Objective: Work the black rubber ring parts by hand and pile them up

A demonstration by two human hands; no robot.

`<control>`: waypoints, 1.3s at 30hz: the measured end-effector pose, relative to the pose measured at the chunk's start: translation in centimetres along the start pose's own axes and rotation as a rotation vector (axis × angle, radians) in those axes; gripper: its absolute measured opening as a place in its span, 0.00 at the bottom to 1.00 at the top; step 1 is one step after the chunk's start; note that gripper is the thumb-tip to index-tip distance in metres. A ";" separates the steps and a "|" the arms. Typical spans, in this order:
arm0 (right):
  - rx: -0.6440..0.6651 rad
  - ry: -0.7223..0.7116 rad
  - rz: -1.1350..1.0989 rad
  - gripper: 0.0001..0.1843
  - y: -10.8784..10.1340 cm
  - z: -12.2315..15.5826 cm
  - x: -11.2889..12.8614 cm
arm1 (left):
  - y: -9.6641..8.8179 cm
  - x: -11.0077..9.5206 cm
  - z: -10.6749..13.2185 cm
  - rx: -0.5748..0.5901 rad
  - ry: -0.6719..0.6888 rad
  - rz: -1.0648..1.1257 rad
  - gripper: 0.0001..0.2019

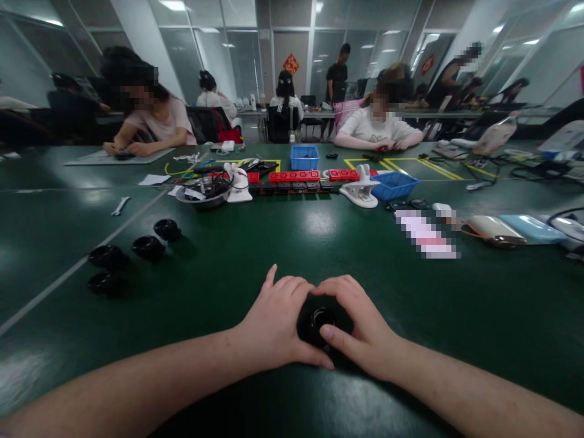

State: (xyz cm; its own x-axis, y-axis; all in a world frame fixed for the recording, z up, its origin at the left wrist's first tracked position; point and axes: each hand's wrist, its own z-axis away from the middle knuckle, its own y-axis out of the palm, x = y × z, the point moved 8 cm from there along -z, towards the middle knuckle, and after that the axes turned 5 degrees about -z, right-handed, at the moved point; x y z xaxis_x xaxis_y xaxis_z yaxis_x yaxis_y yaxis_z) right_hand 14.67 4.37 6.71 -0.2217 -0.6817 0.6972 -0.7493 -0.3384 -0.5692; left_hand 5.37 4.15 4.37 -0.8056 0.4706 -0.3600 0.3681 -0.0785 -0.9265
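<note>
A glossy black round part (314, 316) with a ring-shaped opening on top is close in front of me at the table's near side. My left hand (283, 319) is curled around its left side, thumb along the near edge and little finger raised. From the right, my right hand (360, 322) arches its fingers over the far side, its thumb at the ring's rim. Both hands are closed on it, and their fingers hide much of its outline. Several similar black round parts (148, 247) stand grouped on the green table (219, 261) to the left.
Farther back are a wrench (120, 206), a metal bowl (203, 199) of black pieces, white clamps (360, 188), red power strips (294, 176) and blue bins (395, 184). Pouches (531, 228) and cables lie right. Two people sit across the table.
</note>
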 end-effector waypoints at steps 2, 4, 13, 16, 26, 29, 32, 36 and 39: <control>0.007 0.043 0.025 0.21 0.4 0.1 -0.4 | 0.2 -0.2 0.1 -0.013 -0.044 -0.024 0.39; 0.037 0.084 0.061 0.20 0.9 0.1 -0.7 | 0.4 -0.4 0.0 -0.013 -0.060 -0.057 0.31; 0.184 -0.023 -0.043 0.12 1.3 -0.4 0.6 | 0.3 0.3 -1.2 0.121 0.176 0.096 0.19; 0.246 -0.071 -0.085 0.15 1.6 -0.6 1.3 | 0.1 1.1 -1.7 0.172 0.236 0.145 0.13; 0.142 -0.083 -0.025 0.18 1.0 -0.4 1.6 | 1.3 0.8 -1.3 0.137 0.097 0.073 0.38; 0.047 -0.026 -0.006 0.26 0.5 -0.1 0.9 | 1.7 0.7 -0.8 -0.009 -0.054 0.015 0.30; 0.060 0.050 0.054 0.22 1.0 0.0 0.2 | 2.2 0.0 -0.4 -0.016 -0.060 -0.004 0.20; 0.085 0.099 0.111 0.17 1.2 0.0 -0.2 | 1.7 -0.1 -0.5 -0.008 -0.011 0.016 0.21; 0.113 0.047 0.067 0.15 1.0 -0.2 0.2 | 1.5 0.2 -1.0 0.052 0.058 0.085 0.24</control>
State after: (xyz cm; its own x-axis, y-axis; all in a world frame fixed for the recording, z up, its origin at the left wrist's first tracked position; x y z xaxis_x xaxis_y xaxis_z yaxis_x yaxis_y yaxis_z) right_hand 13.74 4.06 6.38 -0.3000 -0.6747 0.6744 -0.6576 -0.3659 -0.6586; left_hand 6.22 5.07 2.97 -0.7437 0.5106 -0.4315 0.4078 -0.1650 -0.8980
